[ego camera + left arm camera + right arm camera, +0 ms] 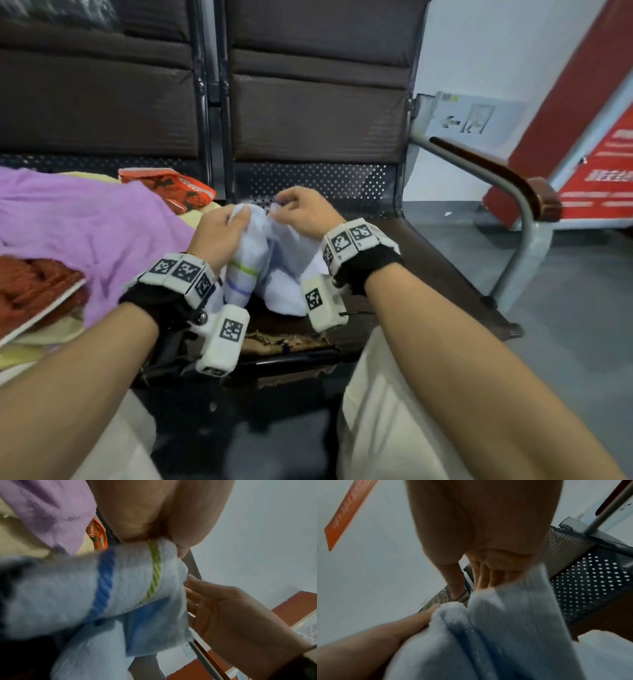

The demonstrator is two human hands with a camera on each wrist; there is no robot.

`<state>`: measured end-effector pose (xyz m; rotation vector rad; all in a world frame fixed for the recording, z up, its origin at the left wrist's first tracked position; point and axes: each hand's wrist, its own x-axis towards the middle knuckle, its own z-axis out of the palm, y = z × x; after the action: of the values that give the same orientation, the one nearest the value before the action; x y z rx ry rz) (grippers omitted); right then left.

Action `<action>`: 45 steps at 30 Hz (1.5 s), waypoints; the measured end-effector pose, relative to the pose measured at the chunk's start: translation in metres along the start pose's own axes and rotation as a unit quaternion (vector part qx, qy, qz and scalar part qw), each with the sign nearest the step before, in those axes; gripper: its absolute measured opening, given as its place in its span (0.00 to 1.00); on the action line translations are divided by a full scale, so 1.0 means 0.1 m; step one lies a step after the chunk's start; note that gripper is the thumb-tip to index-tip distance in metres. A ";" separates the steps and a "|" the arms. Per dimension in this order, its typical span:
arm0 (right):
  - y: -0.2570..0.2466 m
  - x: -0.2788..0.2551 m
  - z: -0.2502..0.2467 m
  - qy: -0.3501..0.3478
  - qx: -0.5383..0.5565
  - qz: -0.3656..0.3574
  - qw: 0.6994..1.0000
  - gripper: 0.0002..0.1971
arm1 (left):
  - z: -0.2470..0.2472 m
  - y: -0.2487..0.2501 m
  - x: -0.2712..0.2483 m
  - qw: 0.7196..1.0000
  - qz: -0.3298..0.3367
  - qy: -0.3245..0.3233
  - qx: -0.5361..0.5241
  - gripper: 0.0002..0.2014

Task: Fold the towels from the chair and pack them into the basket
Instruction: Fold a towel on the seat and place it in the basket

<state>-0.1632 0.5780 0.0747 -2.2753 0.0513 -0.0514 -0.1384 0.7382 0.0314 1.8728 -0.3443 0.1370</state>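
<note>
My knees are nearest, at 5 and 7 o'clock in the head view, set apart so the seat [428, 270] between them serves as my working surface. Just beyond, the white towel [284, 270] hangs from both my hands with its lower end bunched on the seat; I keep it lifted so it can drop open and I can find its edges.

My left hand [219, 236] has its grip closed round a gathered top part at about 11 o'clock of the bundle, thumb on the near side. That anchors the end with the green and blue stripes (they show clearly in the left wrist view). My right hand [305, 212] pinches an upper edge at about 1 o'clock, fingertips curled tight on the cloth. Two separate grips let me pull the edge apart into a straight line, which I judge is the step in hand before any fold.

Further off, at 9 o'clock, the purple towel [85, 222] lies spread over a yellow one [44, 339], with a rust-red towel [30, 291] at the near left and an orange one [171, 186] behind. They wait there within my left hand's reach.

Farthest, at 12 o'clock, stand the seat backs [315, 113], and the armrest [496, 171] at 2 o'clock.

I see no basket in any view.
</note>
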 end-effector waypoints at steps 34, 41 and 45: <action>0.45 0.32 -0.16 -0.099 -0.119 0.010 0.988 0.37 | -0.11 0.02 0.43 0.991 -0.092 -0.065 -0.074 0.09; 0.73 0.39 -0.19 -0.159 -0.293 0.006 0.943 0.31 | -0.12 -0.28 0.56 0.997 -0.034 0.014 0.064 0.06; 0.81 0.40 -0.37 -0.074 -0.264 -0.005 0.962 0.09 | -0.11 -0.23 0.57 0.992 -0.094 0.017 0.080 0.14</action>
<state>-0.1266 0.4955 0.0379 -2.8060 -0.0302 0.1429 -0.0760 0.7458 0.0292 2.0481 -0.1346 0.0710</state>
